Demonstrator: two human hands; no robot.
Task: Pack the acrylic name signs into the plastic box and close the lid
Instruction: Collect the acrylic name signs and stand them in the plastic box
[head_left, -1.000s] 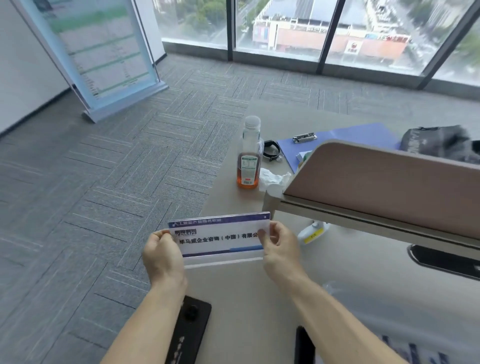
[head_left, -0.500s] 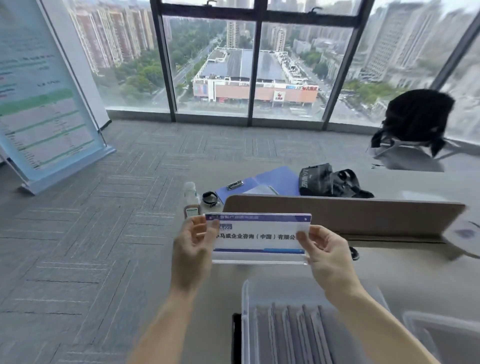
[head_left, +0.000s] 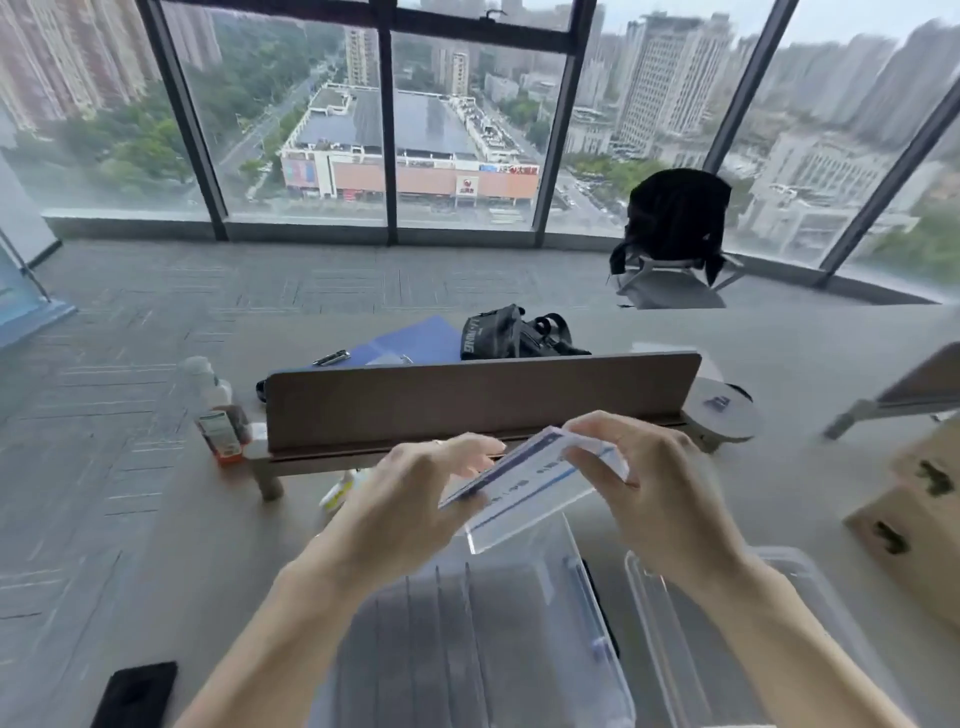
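An acrylic name sign (head_left: 524, 486) with a white and blue card is held tilted, almost flat, above the clear plastic box (head_left: 618, 675). My left hand (head_left: 410, 499) grips its left end and my right hand (head_left: 654, 483) grips its right end. Inside the box several acrylic signs (head_left: 441, 639) stand on edge in a row. The clear lid (head_left: 675, 639) lies just right of the box on the grey table (head_left: 810, 374).
A brown desk riser (head_left: 478, 400) stands behind my hands, with a bottle (head_left: 218, 415) at its left end. A cardboard box (head_left: 919, 525) sits at the right, a black phone (head_left: 135, 696) at the lower left. A black bag (head_left: 514, 335) and blue folder (head_left: 415, 338) lie farther back.
The view swung from the table's left side to above the box. Both hands carried the sign right and tipped it from upright and facing me to nearly flat over the box.
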